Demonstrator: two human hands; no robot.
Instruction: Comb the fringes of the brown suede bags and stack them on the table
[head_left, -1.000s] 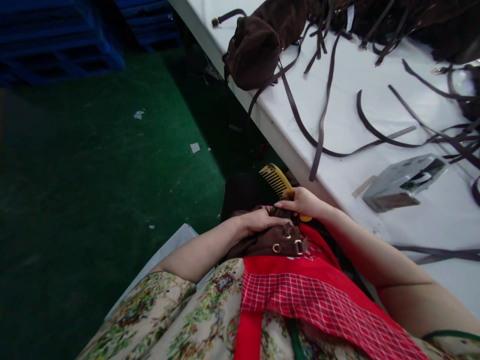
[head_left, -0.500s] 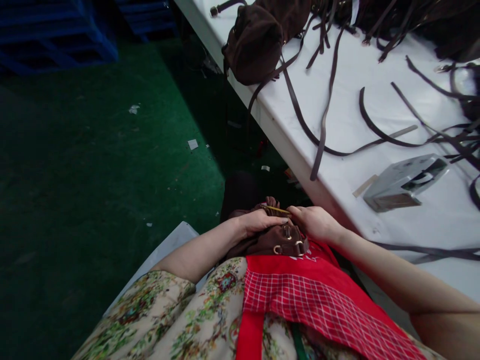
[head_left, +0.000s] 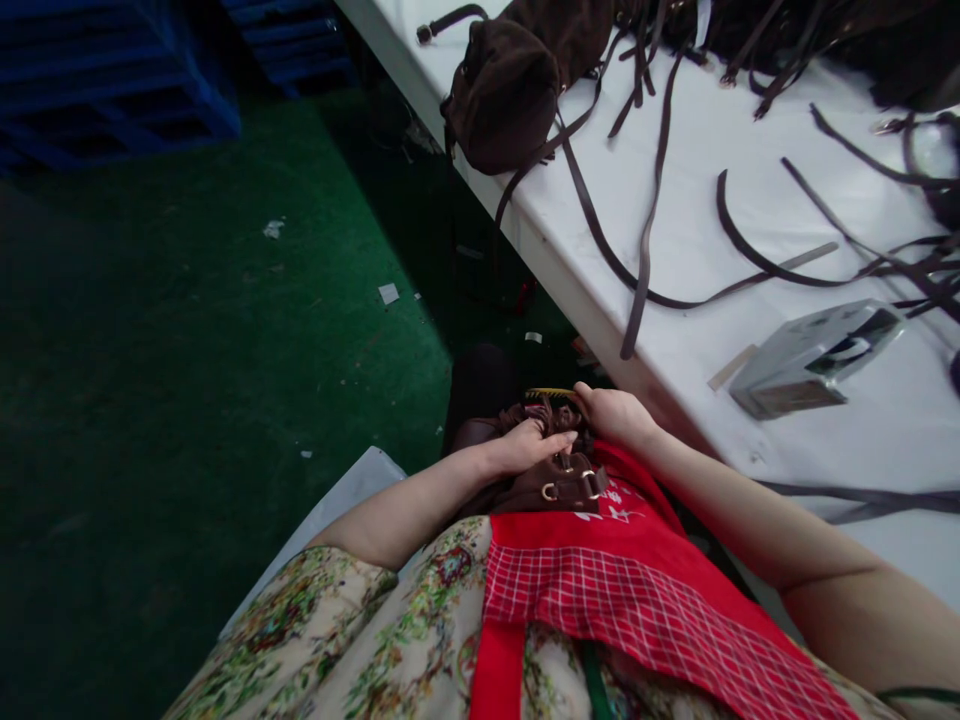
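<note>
A brown leather bag (head_left: 559,482) with gold rings lies on my lap, on a red apron (head_left: 600,590). My left hand (head_left: 525,445) rests flat on its top with the fingers pressed together, holding it down. My right hand (head_left: 613,412) is closed on a yellow comb (head_left: 551,394), which shows edge-on just beyond the bag's fringe. Most of the comb is hidden behind the bag and my fingers.
A white table (head_left: 697,230) runs along the right, with a dark brown bag (head_left: 502,95) at its corner, several loose brown straps (head_left: 652,210) and a grey metal box (head_left: 814,360). Green floor (head_left: 187,350) lies left, with blue pallets (head_left: 112,80) at the back.
The comb was raised with its teeth showing above the bag; my right hand has brought it down into the fringe, edge-on. My left hand stays on the bag.
</note>
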